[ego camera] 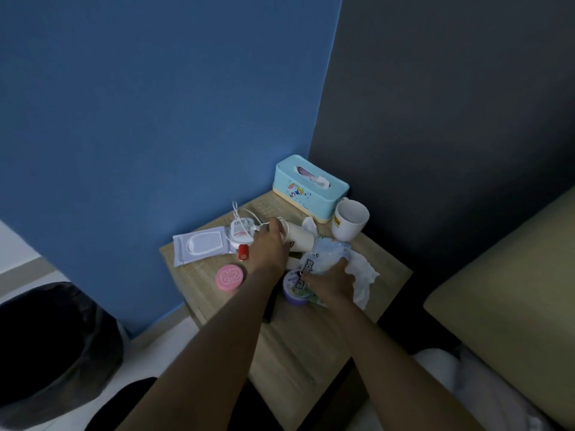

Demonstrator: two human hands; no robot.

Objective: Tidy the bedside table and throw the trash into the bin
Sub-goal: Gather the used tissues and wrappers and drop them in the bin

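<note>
The left hand (270, 244) wraps the white cylindrical bottle (299, 241); the right hand (331, 283) pinches the crinkled pale plastic packet (325, 255), its print seemingly "Softs".

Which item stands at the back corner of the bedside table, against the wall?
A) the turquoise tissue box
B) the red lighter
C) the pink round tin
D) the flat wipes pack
A: the turquoise tissue box sits at the table's far corner, just behind the white mug.

The left hand (270, 244) hides part of the white bottle (298, 239); the bin (46, 343) is cropped.
</note>
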